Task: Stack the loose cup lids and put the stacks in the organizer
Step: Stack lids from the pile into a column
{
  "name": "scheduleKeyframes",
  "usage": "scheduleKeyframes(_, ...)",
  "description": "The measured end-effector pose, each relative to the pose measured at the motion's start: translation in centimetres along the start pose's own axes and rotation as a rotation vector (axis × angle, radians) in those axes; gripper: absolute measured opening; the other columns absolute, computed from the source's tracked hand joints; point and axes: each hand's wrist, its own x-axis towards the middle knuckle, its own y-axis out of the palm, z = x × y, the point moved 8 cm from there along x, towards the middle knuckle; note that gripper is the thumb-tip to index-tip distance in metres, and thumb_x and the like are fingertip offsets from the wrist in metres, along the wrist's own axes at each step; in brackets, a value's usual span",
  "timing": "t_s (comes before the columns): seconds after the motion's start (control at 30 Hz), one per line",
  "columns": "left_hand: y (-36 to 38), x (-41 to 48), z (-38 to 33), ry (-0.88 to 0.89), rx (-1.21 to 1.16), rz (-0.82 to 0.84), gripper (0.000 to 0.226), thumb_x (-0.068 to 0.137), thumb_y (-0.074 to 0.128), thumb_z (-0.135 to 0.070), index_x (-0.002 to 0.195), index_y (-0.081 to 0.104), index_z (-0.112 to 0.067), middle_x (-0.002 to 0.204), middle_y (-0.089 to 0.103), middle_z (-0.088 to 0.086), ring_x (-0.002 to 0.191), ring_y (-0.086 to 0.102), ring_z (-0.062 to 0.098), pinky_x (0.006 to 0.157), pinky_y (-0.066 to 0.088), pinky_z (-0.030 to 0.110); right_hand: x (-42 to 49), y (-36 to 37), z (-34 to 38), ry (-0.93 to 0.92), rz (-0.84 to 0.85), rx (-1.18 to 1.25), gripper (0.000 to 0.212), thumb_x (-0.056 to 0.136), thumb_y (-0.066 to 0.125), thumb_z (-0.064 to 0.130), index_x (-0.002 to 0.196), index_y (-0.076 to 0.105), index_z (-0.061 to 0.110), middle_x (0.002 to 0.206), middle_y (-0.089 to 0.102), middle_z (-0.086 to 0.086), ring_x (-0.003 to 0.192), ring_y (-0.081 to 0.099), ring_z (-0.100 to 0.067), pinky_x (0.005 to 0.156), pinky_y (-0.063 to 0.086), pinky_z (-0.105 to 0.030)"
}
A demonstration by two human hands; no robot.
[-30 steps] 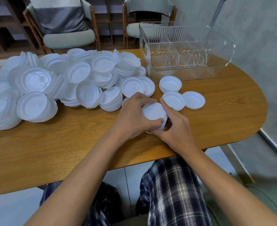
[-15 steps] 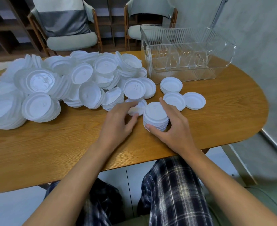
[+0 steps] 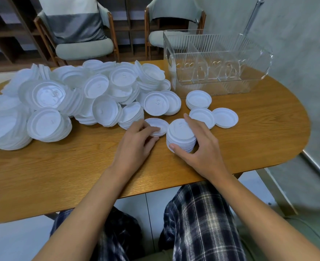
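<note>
A short stack of white cup lids point(image 3: 180, 135) stands on the wooden table point(image 3: 80, 166) near its front edge. My right hand point(image 3: 198, 146) grips this stack, thumb in front and fingers over its far side. Just left of it lies a single loose lid point(image 3: 158, 125); my left hand point(image 3: 136, 142) pinches its near rim between thumb and fingers. A big heap of loose white lids point(image 3: 70, 98) covers the left half of the table. The clear ribbed organizer point(image 3: 215, 61) with dividers stands at the back right, nothing in it.
Three low lid piles point(image 3: 198, 99), point(image 3: 201, 115), point(image 3: 225, 117) lie between the stack and the organizer. Two chairs point(image 3: 80, 34) stand behind the table. A grey wall runs along the right. My plaid-trousered legs are below the table edge.
My left hand let go of the stack and moved left to the single loose lid, now pinching it. My right hand stays on the stack.
</note>
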Motion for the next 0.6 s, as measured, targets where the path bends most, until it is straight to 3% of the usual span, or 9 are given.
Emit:
scheduleKeyframes(0.2, -3.0, 1.1, -1.1, -0.051, -0.132, -0.154, 0.028, 0.096, 0.073, -0.009, 0.123, 0.071, -0.011, 0.107, 0.066, 0.000, 0.094, 0.064, 0.013, 0.083, 0.054, 0.034, 0.0, 0.1, -0.1, -0.021, -0.019, 0.009, 0.082, 0.085, 0.086, 0.041, 0.153, 0.050, 0.012, 0.145, 0.053, -0.001, 0.141, 0.047, -0.010, 0.117, 0.038, -0.021)
scheduleKeyframes(0.3, -3.4, 1.6, -1.5, -0.254, -0.449, -0.142, 0.045, 0.098, 0.072, -0.013, 0.140, 0.061, -0.025, 0.118, 0.068, -0.008, 0.104, 0.068, 0.007, 0.084, 0.058, 0.024, 0.0, 0.1, -0.1, -0.020, -0.009, 0.010, 0.082, 0.087, 0.084, 0.041, 0.155, 0.048, 0.012, 0.145, 0.053, 0.000, 0.140, 0.047, -0.010, 0.117, 0.039, -0.024)
scheduleKeyframes(0.4, -2.0, 1.9, -1.8, -0.397, -0.743, -0.071, 0.052, 0.099, 0.071, -0.012, 0.145, 0.058, -0.030, 0.109, 0.069, -0.006, 0.100, 0.073, 0.007, 0.087, 0.062, 0.032, 0.0, 0.1, -0.1, 0.005, 0.006, 0.026, 0.087, 0.088, 0.082, 0.043, 0.160, 0.039, 0.016, 0.146, 0.053, 0.004, 0.138, 0.047, -0.002, 0.112, 0.039, -0.017)
scheduleKeyframes(0.47, -1.0, 2.2, -2.0, -0.397, -0.682, -0.030, 0.046, 0.097, 0.075, -0.019, 0.141, 0.063, -0.030, 0.103, 0.070, -0.008, 0.090, 0.068, 0.003, 0.088, 0.059, 0.030, 0.0, 0.0, 0.1, 0.022, 0.009, 0.046, 0.093, 0.088, 0.082, 0.043, 0.163, 0.032, 0.022, 0.149, 0.050, 0.011, 0.139, 0.042, 0.007, 0.110, 0.034, -0.009)
scheduleKeyframes(0.6, -0.2, 1.9, -2.6, -0.364, -0.432, -0.022, 0.044, 0.088, 0.081, -0.043, 0.128, 0.068, -0.030, 0.071, 0.057, -0.010, 0.065, 0.053, 0.005, 0.067, 0.041, 0.014, 0.0, -0.1, 0.3, 0.001, 0.008, 0.072, 0.093, 0.088, 0.082, 0.040, 0.164, 0.030, 0.024, 0.151, 0.048, 0.012, 0.140, 0.041, 0.009, 0.110, 0.033, -0.008)
